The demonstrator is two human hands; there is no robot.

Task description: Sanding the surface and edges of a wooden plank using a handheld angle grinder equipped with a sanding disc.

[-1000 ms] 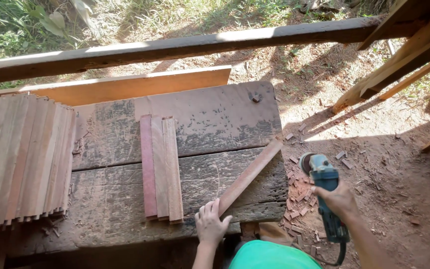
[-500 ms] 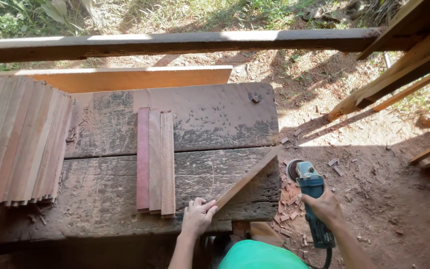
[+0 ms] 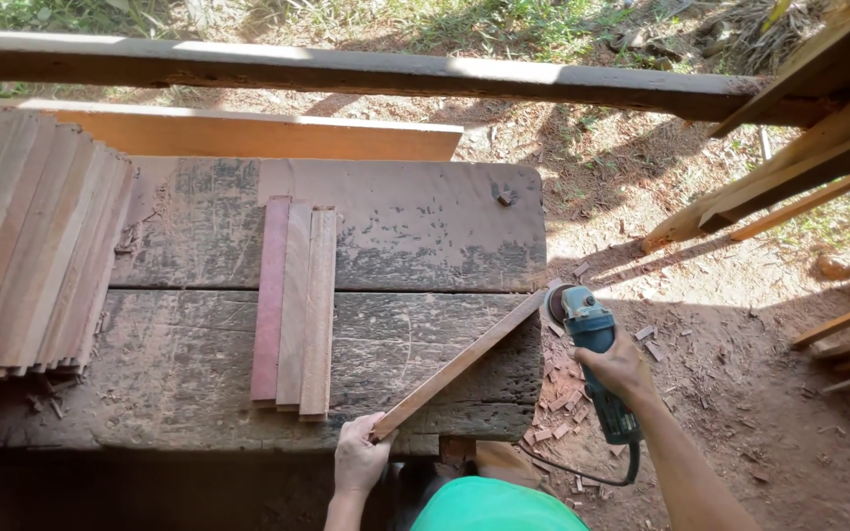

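Observation:
My left hand (image 3: 359, 455) grips the near end of a thin wooden slat (image 3: 464, 360) that lies diagonally across the dark, worn workbench (image 3: 425, 236), turned on its edge. My right hand (image 3: 619, 365) holds a blue angle grinder (image 3: 592, 344), whose disc (image 3: 555, 301) sits at the slat's far end, at the bench's right edge. Three short slats (image 3: 293, 306) lie side by side in the middle of the bench.
A stack of several similar slats (image 3: 27, 241) covers the bench's left end. A pale plank (image 3: 258, 138) and a dark beam (image 3: 346, 71) run across behind. Slanted timbers (image 3: 789, 147) stand at the right. Wood offcuts (image 3: 563, 403) litter the dirt below the grinder.
My left hand has slid back to the bench's near edge and turned the slat from flat onto its edge. The grinder has moved up and left to the slat's far end.

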